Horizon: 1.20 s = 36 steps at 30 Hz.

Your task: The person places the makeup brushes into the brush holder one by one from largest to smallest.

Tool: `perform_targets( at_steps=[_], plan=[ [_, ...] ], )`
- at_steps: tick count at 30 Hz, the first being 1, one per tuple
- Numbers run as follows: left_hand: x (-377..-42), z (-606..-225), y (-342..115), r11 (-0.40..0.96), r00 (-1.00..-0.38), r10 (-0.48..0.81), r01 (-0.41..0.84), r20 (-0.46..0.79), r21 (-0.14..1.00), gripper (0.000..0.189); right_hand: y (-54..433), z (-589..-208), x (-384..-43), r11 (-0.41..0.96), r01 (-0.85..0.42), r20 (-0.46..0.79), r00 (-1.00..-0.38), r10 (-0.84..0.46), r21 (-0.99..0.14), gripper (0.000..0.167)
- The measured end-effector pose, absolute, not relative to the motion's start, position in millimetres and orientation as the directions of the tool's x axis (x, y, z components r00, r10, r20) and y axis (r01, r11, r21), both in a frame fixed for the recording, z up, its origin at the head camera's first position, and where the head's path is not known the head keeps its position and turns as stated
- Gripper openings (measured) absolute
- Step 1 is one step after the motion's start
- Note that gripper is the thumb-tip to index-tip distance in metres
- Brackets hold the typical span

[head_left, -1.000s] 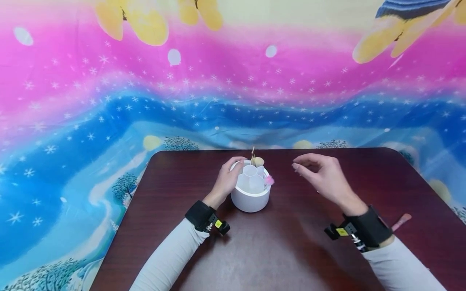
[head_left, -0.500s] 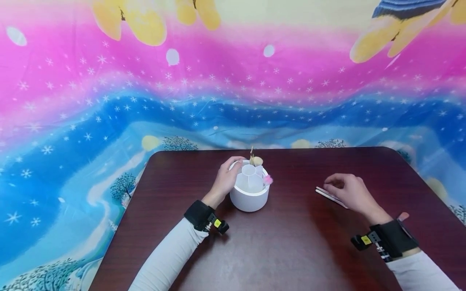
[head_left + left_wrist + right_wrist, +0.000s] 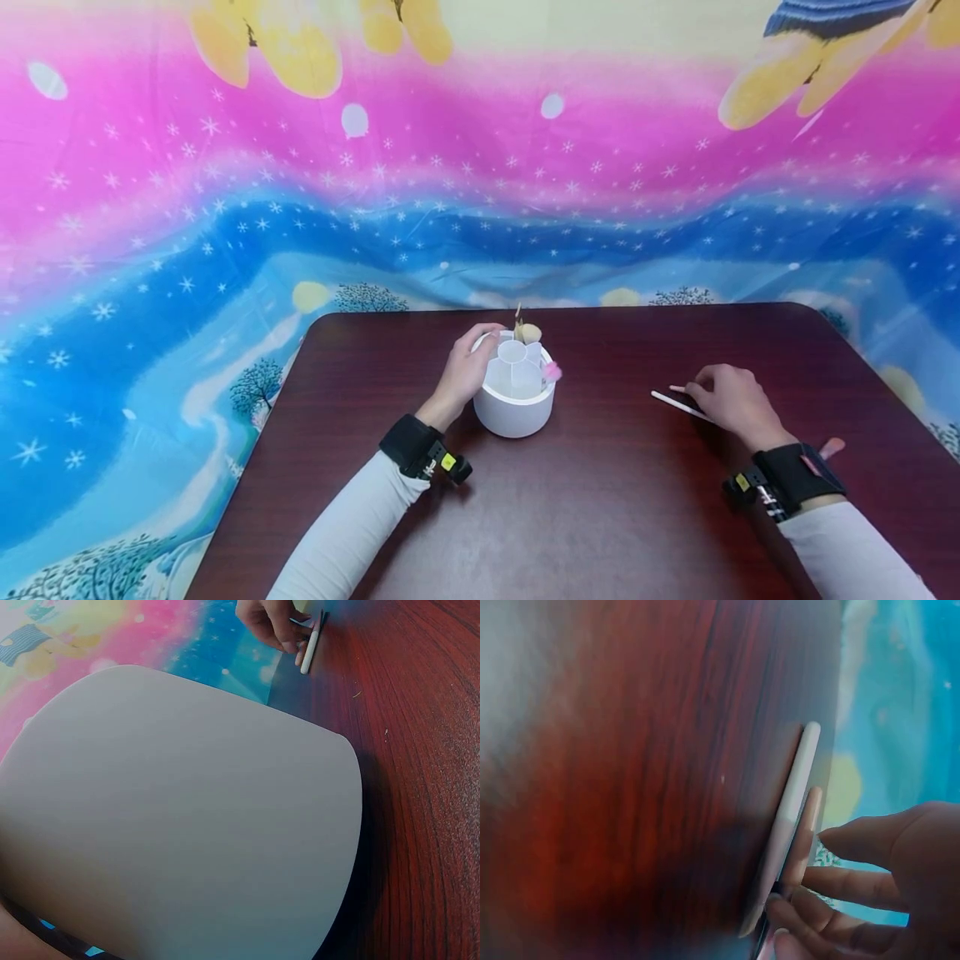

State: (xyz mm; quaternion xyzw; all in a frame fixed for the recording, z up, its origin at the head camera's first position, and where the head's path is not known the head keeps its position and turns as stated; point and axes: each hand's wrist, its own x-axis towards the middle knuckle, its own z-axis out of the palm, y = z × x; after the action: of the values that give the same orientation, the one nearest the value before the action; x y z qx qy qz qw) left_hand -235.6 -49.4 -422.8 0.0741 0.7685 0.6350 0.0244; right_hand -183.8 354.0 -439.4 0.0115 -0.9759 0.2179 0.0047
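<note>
My left hand [image 3: 467, 367] holds the rim of a round white organizer [image 3: 514, 417] with clear-walled compartments, its fingers hooked over the left side. In the left wrist view the white outer wall of the organizer [image 3: 195, 817] fills most of the picture. At the right of the table, my right hand [image 3: 738, 404] pinches a slim makeup brush by its pinkish handle [image 3: 804, 832] between thumb and fingers. Beside it lies a second, white-handled brush [image 3: 678, 405], nearly parallel in the right wrist view. The far ends of both are hidden by the hand.
A yellowish round-topped item [image 3: 531, 333] and a pink fluffy item [image 3: 552, 371] stick out of the organizer. Another brush with pinkish bristles [image 3: 832, 448] lies behind the right wrist. The dark red table [image 3: 585, 517] ends at a patterned cloth backdrop [image 3: 480, 208].
My right hand has moved right and down from beside the organizer to the two handles, and the pinkish handle has come apart from the white one. The left hand stays on the organizer.
</note>
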Motion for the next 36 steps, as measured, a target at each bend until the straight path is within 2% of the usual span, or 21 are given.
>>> perform_targets(
  at_steps=[7,10,13,16,18,22,29,36],
  plan=[
    [-234,-421,-50,0.184,-0.989,0.143,0.067,0.041,0.981,0.035,354,-435,-191,0.903,0.067,-0.094,-0.995,0.030,-0.424,0.016],
    [-234,-422,-50,0.181,-0.989,0.141,0.069,0.044,0.981,0.035,351,-433,-194,0.905,0.097,-0.129,-0.991,0.047,-0.415,0.019],
    [-234,-422,-50,0.177,-0.989,0.141,0.075,0.051,0.981,0.035,348,-430,-197,0.902,0.111,-0.133,-0.989,0.060,-0.418,0.017],
    [-235,-423,-50,0.178,-0.988,0.142,0.080,0.055,0.981,0.035,346,-427,-198,0.892,0.105,-0.120,-0.991,0.057,-0.440,0.005],
    [-236,-423,-51,0.179,-0.988,0.146,0.081,0.055,0.980,0.036,344,-424,-199,0.879,0.096,-0.103,-0.993,0.054,-0.466,0.011],
    [-237,-424,-51,0.180,-0.987,0.151,0.083,0.056,0.980,0.038,336,-415,-199,0.864,0.027,-0.017,-1.000,0.021,-0.503,0.025],
    [-237,-424,-51,0.178,-0.988,0.144,0.084,0.058,0.980,0.036,308,-386,-199,0.866,-0.132,0.213,-0.977,-0.030,-0.483,0.025],
    [-235,-422,-51,0.181,-0.988,0.145,0.085,0.059,0.980,0.038,262,-352,-191,0.764,-0.304,0.366,-0.926,-0.096,-0.569,0.027]
  ],
)
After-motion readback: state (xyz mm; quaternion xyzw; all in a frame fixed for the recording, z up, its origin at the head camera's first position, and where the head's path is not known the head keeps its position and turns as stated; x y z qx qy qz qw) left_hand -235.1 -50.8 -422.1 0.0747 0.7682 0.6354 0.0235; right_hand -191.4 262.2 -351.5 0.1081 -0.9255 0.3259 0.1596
